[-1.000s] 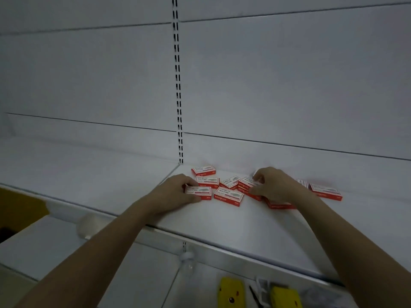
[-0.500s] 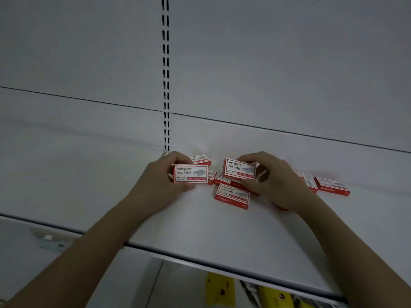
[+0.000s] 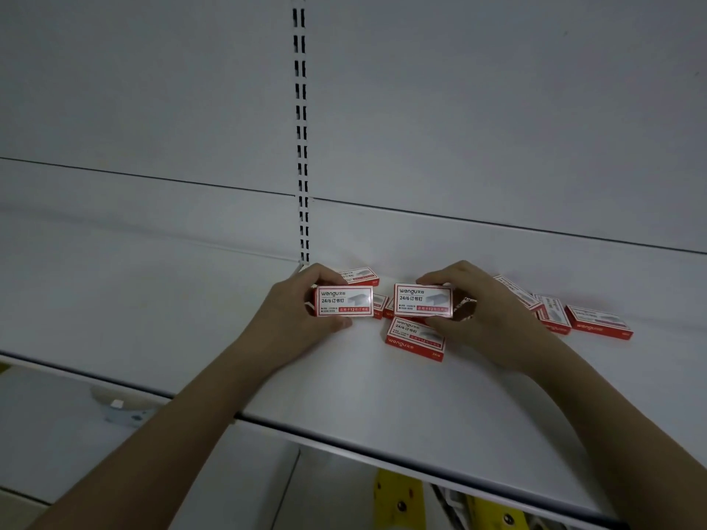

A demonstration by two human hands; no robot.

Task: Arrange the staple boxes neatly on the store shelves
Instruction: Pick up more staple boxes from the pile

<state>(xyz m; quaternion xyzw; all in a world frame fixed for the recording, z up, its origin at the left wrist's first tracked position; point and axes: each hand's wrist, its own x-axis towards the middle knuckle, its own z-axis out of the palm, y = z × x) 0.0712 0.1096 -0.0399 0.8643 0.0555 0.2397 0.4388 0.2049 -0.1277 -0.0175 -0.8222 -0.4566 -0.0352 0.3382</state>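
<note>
Nearest me: yellow items on the lower level, partly cut off by the front edge of the white metal store shelf; can't tell what they are. A white bracket-like fitting sits on the lower-left shelf.

Both my forearms reach up over the shelf edge.

My left hand has its grip clamped on a small red-and-white cardboard staple box, thumb under, fingers over the top, printed face turned toward me, standing on its long edge.

My right hand has its grip clamped the same way on a second red-and-white staple box, face toward me, level with the left one, a gap between the two.

Just below the right-held box, a flat staple box lies on the shelf, tilted.

Behind the held pair, more boxes lie partly hidden; can't count them.

One flat box sits behind my left hand, near the back wall.

Right of my right hand, a loose cluster of flat boxes at mixed angles, the outermost box at the far right.

Farthest: white back panel with a vertical slotted upright strip ending at shelf level just above my left hand.
</note>
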